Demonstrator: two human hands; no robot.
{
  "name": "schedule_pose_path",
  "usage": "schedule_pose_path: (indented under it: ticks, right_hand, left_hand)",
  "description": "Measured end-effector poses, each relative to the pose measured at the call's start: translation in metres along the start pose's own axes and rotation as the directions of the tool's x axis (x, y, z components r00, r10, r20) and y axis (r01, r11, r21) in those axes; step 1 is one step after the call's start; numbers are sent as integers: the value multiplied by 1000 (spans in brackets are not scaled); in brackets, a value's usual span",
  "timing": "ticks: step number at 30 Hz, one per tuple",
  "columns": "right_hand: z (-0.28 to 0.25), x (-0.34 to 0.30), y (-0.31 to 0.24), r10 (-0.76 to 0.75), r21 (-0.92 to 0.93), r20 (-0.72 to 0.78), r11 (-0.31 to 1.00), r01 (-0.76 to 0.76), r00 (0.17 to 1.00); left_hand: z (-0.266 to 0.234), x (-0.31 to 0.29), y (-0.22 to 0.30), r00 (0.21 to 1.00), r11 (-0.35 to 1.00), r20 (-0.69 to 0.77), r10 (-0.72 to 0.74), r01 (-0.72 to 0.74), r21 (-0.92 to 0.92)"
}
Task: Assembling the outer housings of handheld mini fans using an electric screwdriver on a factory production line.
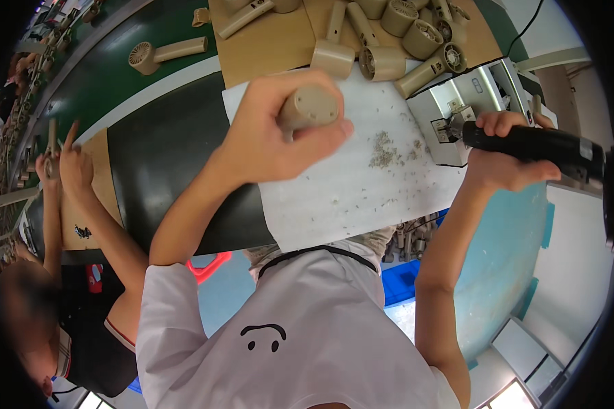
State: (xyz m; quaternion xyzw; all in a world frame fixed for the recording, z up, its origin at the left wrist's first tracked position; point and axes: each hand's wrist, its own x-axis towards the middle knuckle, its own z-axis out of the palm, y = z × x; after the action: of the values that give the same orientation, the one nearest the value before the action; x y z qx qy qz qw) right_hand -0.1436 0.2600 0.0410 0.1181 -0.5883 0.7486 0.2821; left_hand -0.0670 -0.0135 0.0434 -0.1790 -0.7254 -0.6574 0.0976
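My left hand (269,133) is wrapped round a beige handheld fan (312,107), holding it above the white sheet (307,211). A round end with small holes faces up; the rest of the fan is hidden by the fingers. On the right, my right hand (505,153) grips a black electric screwdriver (535,144). The tool lies nearly level, its tip at the front of a pale screw feeder box (423,112). Whether a screw sits on the tip cannot be made out. Many tiny screws (385,151) lie scattered on the sheet between my hands.
Several beige handheld fans (382,61) lie on cardboard (300,34) along the far side. Another fan (167,53) rests on the green belt (116,51) at far left. A co-worker's hand (75,167) works at the left. A blue bin (401,281) stands below the table edge.
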Motion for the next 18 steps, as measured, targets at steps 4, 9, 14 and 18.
schedule_pose_path:
  ticks: [4,9,14,18]
  right_hand:
    - [12,3,-3,-24,-99,-12,995,23,1000]
    - [15,5,7,-37,-174,44,984,44,998]
    - [15,2,10,93,-127,30,988,-88,995]
    - [10,-8,10,125,-22,-23,992,-125,992]
  left_hand:
    - [10,-13,-7,982,985,69,-173,172,18]
    - [23,-16,-10,974,973,10,-225,224,50]
    - [35,-19,-12,983,946,0,-181,174,275]
    - [35,-19,-12,988,932,20,-155,140,335]
